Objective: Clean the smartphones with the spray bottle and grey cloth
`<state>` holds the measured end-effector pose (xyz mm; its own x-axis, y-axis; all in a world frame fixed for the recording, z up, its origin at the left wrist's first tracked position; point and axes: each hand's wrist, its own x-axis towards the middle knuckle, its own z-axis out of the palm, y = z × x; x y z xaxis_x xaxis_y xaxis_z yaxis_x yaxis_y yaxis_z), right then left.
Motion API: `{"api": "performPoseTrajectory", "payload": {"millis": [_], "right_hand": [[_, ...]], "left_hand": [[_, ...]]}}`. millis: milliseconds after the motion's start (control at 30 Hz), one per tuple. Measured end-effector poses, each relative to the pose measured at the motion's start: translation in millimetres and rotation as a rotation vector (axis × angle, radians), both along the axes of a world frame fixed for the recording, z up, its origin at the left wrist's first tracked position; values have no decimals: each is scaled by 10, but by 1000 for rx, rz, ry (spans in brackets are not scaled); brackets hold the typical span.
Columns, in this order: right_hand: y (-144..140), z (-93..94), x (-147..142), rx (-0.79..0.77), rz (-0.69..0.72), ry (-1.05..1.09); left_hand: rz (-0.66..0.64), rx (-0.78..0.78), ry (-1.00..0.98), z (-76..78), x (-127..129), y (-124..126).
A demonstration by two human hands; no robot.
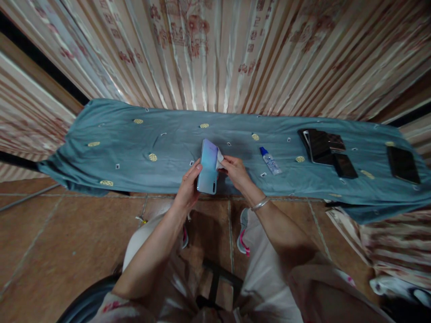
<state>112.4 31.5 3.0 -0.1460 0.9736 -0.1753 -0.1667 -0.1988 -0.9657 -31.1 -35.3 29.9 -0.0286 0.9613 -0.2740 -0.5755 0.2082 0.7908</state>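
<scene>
A light blue smartphone (208, 167) is held up over the near edge of the cloth, its glossy back and camera lenses facing me. My left hand (189, 185) is closed around its left side, thumb on the back. At the phone's right edge, my right hand (236, 170) pinches a white wipe or tissue (220, 158) against it. Part of the wipe is hidden by the fingers and behind the phone. To the right of my right hand lies a small clear bottle (271, 162) with a blue cap, on its side.
A blue-green cloth with pineapple prints (175, 148) covers the long table. Several dark phones or cases (319, 147) are piled at the right, and a black tablet-like item (402, 164) lies farther right. Pleated curtains (215, 58) hang close behind.
</scene>
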Motion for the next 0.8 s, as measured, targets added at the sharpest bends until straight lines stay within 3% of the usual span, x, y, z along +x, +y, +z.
{"api": "performPoseTrajectory", "payload": {"millis": [267, 433, 667, 800], "right_hand": [[-92, 9, -41, -64, 94, 33], [-54, 47, 54, -61, 75, -1], [-85, 123, 91, -124, 200, 36], [-97, 147, 90, -179, 225, 66]], "left_hand": [[82, 54, 14, -54, -53, 79], [31, 58, -26, -25, -8, 33], [-139, 70, -77, 64, -5, -34], [-171, 67, -77, 57, -41, -40]]}}
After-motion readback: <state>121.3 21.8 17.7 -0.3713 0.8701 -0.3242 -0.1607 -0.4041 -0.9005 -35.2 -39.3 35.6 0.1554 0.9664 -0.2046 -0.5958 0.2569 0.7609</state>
